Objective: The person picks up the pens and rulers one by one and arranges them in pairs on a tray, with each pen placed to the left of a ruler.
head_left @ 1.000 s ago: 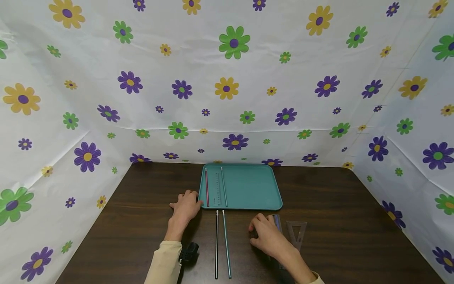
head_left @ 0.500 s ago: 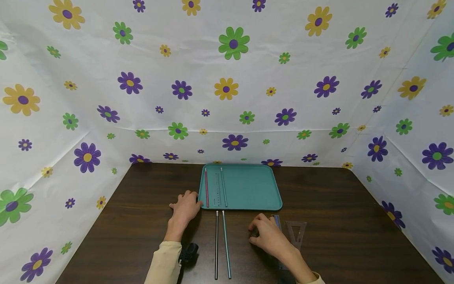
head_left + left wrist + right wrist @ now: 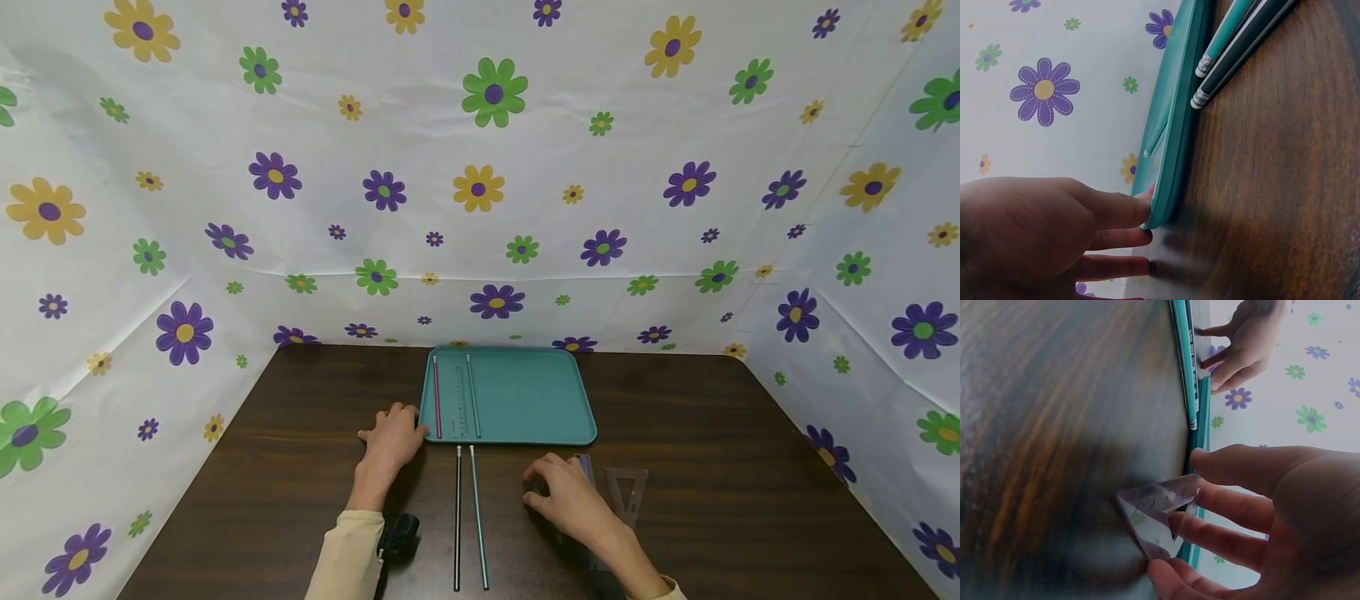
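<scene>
Nearest: black pencil (image 3: 458,525) and green pencil (image 3: 480,525) lie side by side on the worktop (image 3: 285,500), eraser ends toward the tray. Right hand (image 3: 567,497): small shift leftward over the last 0.5 s; no other change noted. Judgement: handling of the triangle is under way, barely advanced.

Right wrist view: fingers (image 3: 1229,542) curled round a clear triangle (image 3: 1155,501), 1 corner at the index and thumb, another touching a lower fingertip; hold looks light. It lies under the palm, so hidden from the head view. Bluish ruler (image 3: 587,467) runs partly under the forearm; 2nd triangle (image 3: 617,493) just right of it.

Farther: left hand (image 3: 390,437), fingers straight and apart, thumb touching the near left corner of the tray (image 3: 536,396). In tray: red pencil (image 3: 437,396), clear ruler (image 3: 461,400), pale pencil (image 3: 474,396). Behind: flowered cloth (image 3: 420,125)
</scene>
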A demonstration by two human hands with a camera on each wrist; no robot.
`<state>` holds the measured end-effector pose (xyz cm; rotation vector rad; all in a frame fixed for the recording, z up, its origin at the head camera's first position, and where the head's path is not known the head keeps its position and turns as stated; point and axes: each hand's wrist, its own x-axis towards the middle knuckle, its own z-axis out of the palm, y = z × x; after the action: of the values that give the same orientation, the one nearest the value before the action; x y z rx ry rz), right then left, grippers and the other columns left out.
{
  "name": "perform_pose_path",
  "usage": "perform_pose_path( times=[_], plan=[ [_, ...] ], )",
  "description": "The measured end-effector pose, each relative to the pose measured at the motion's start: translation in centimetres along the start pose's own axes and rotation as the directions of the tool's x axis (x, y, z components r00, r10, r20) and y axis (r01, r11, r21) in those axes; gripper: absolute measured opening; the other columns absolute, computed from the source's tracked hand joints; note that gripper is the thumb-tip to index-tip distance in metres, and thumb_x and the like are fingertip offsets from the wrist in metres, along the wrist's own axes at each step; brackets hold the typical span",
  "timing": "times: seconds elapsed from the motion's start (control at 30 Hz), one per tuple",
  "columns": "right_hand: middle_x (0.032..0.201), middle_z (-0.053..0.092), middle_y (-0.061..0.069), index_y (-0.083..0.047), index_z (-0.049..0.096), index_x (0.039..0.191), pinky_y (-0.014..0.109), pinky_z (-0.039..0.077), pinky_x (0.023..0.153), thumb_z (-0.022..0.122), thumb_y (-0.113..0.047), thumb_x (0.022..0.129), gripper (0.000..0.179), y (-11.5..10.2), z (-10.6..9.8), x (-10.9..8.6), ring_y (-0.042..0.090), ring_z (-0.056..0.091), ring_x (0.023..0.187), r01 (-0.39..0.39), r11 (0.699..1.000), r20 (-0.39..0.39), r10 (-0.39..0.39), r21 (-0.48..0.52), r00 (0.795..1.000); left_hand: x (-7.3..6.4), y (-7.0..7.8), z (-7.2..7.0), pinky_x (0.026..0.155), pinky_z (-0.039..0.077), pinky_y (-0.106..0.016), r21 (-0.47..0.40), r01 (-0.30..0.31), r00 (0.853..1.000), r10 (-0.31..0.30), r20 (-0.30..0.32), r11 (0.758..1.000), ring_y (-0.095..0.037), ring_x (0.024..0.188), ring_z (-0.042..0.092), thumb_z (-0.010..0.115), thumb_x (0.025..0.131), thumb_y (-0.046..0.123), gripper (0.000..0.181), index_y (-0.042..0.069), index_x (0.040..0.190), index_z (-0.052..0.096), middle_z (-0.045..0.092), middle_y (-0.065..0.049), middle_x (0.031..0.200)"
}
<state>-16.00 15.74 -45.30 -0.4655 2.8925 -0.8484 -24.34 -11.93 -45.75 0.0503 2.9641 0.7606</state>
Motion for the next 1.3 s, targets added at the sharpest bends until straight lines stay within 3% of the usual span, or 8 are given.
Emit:
perform_pose_path(
  times=[0.13,0.37,0.6,0.67,0.77,0.9,1.3],
  plan=[
    [0.107,0.064,0.006,-0.007,0.071,0.103,0.066,0.034,0.104,0.079,-0.014,0.083,0.023,0.09,-0.04,-0.07,0.032,0.059,0.104,0.001,0.999,0.011,-0.002,0.048,1.0,-0.02,-0.05,0.04,0.095,0.022,-0.086,0.001,0.004,1.0,-0.004,0.001,1.0,-0.055,0.129,0.04,0.06,0.099,0.025,0.04,0.002,0.132,0.06,0.05,-0.026,0.14],
    [0.109,0.061,0.007,-0.003,0.07,0.11,0.063,0.037,0.1,0.084,-0.013,0.076,0.038,0.11,-0.41,-0.21,0.03,0.058,0.101,0.017,0.997,0.038,-0.02,0.073,0.999,-0.02,-0.08,-0.08,0.096,0.022,-0.085,-0.002,0.003,1.0,-0.003,-0.005,1.0,-0.056,0.128,0.04,0.061,0.098,0.024,0.04,0.0,0.131,0.061,0.05,-0.027,0.138],
    [0.108,0.061,0.008,-0.001,0.071,0.109,0.076,0.018,0.108,0.084,-0.012,0.077,0.036,-0.08,-0.24,-0.08,0.034,0.06,0.107,-0.001,0.994,0.017,-0.001,0.108,1.0,-0.1,-0.11,0.07,0.095,0.022,-0.086,-0.009,0.008,1.0,-0.008,0.0,1.0,-0.055,0.128,0.04,0.061,0.099,0.024,0.04,0.001,0.131,0.061,0.05,-0.026,0.139],
    [0.109,0.061,0.007,0.0,0.071,0.11,0.073,0.025,0.107,0.083,-0.011,0.078,0.036,-0.18,-0.1,-0.05,0.034,0.058,0.107,-0.006,0.994,0.006,0.005,0.109,1.0,-0.09,-0.08,0.07,0.095,0.022,-0.086,-0.008,0.005,1.0,-0.005,0.0,1.0,-0.055,0.128,0.041,0.061,0.099,0.024,0.039,0.001,0.131,0.061,0.051,-0.026,0.138],
    [0.111,0.059,0.005,-0.001,0.071,0.112,0.057,0.043,0.095,0.082,-0.012,0.079,0.037,-0.27,0.07,-0.01,0.03,0.053,0.102,-0.017,0.996,-0.007,0.017,0.091,1.0,-0.04,-0.05,-0.04,0.095,0.021,-0.086,-0.013,-0.002,1.0,0.002,0.0,1.0,-0.055,0.128,0.041,0.06,0.099,0.024,0.039,0.001,0.131,0.061,0.051,-0.026,0.138],
    [0.113,0.058,0.004,-0.002,0.071,0.114,0.036,0.041,0.076,0.082,-0.012,0.08,0.037,-0.41,0.17,-0.02,0.025,0.044,0.098,-0.022,0.997,-0.025,0.024,0.067,0.999,-0.02,-0.12,-0.21,0.094,0.022,-0.087,-0.022,-0.015,1.0,0.015,0.003,1.0,-0.055,0.127,0.041,0.06,0.099,0.023,0.039,0.001,0.131,0.061,0.051,-0.026,0.138],
    [0.114,0.056,0.003,-0.002,0.07,0.116,0.034,0.041,0.075,0.082,-0.012,0.08,0.039,-0.65,0.32,0.13,0.024,0.044,0.101,-0.036,0.997,-0.041,0.039,0.071,0.998,-0.08,-0.08,-0.22,0.094,0.023,-0.086,-0.005,-0.006,1.0,0.006,-0.006,1.0,-0.055,0.127,0.041,0.061,0.099,0.023,0.039,0.001,0.131,0.061,0.051,-0.026,0.138]
  ],
)
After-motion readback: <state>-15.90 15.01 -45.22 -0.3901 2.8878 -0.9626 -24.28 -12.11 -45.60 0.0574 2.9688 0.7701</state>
